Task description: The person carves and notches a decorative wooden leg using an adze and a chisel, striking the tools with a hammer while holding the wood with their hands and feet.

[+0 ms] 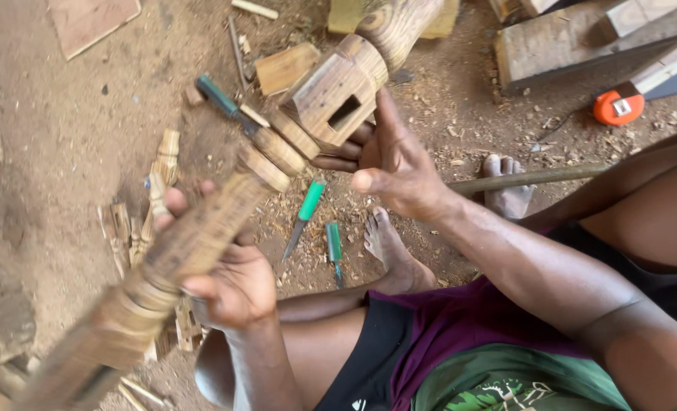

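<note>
Your left hand [236, 285] clamps the long turned wooden post [194, 243]; your right hand [395, 164] cups the mortised square wooden block [331, 99], fingers open. Keep both aligned.

Single head-worn view, steeply downward, close over lap and dirt floor [64, 129]

Green-handled chisels [303, 218] and an orange tape measure [618, 107] lie on sawdust.

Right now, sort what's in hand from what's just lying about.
In hand:
left hand grips long turned wooden post
right hand steadies square mortised wooden block

Lying about:
green-handled chisels
orange tape measure
thin wooden stick
small carved wooden pieces
</note>
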